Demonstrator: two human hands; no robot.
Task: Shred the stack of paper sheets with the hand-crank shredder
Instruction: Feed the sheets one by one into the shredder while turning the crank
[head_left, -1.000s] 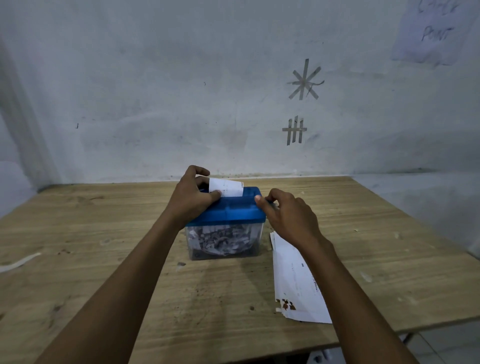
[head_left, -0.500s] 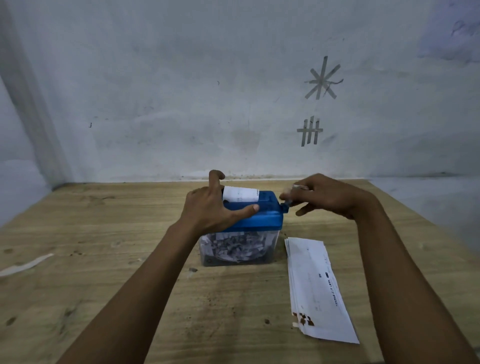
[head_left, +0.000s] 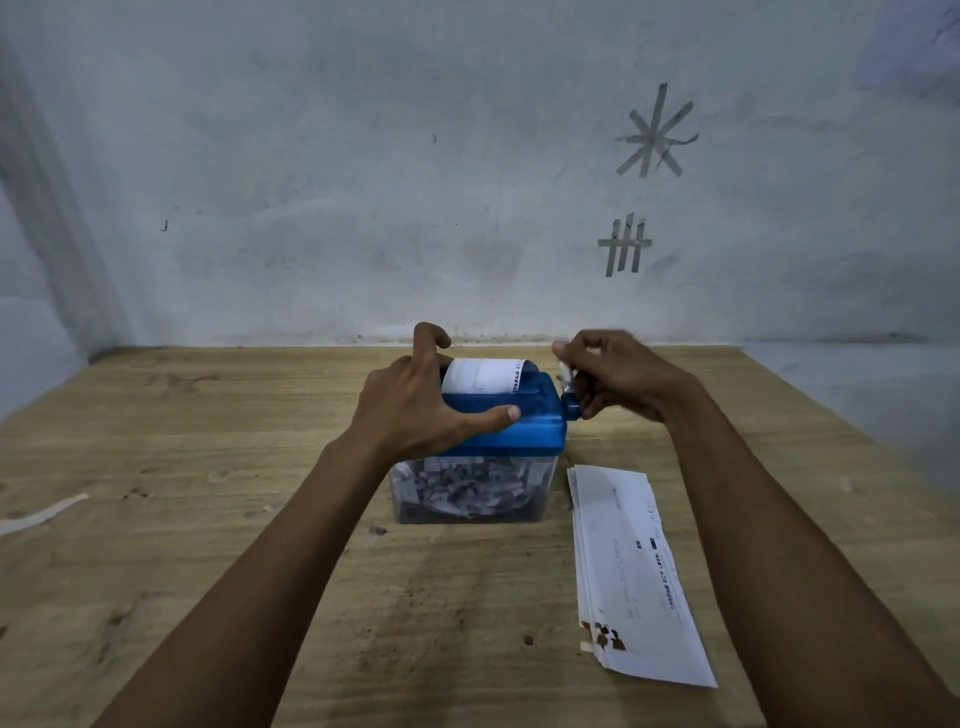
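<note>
A small hand-crank shredder (head_left: 485, 448) is seen from above, standing on a wooden table (head_left: 208, 545) near its far edge, just before a pale, scuffed wall (head_left: 311, 156). The shredder is made up of a blue lid (head_left: 540, 415) over a clear bin (head_left: 543, 486), and the bin is packed with grey and white shreds (head_left: 462, 486). A white sheet (head_left: 483, 376) is held upright in the slot on top, its upper edge curled over toward the viewer. The lid is clasped from the left by the left hand (head_left: 415, 410): the thumb is laid along the front face and the forefinger is raised and hooked behind the sheet, while the other fingers are hidden. The crank (head_left: 569, 387) at the right end of the lid is pinched in a narrow grip by the right hand (head_left: 618, 374), which is slightly blurred. The stack (head_left: 634, 571) of long white sheets is laid flat on the table just right of the shredder, below the right forearm, with faint print and a small brown mark near its front end. A thin pale scrap (head_left: 41, 514) is seen at the table's left edge. A star (head_left: 654, 135) and a tally mark (head_left: 623, 244) of grey tape are stuck on the wall.
</note>
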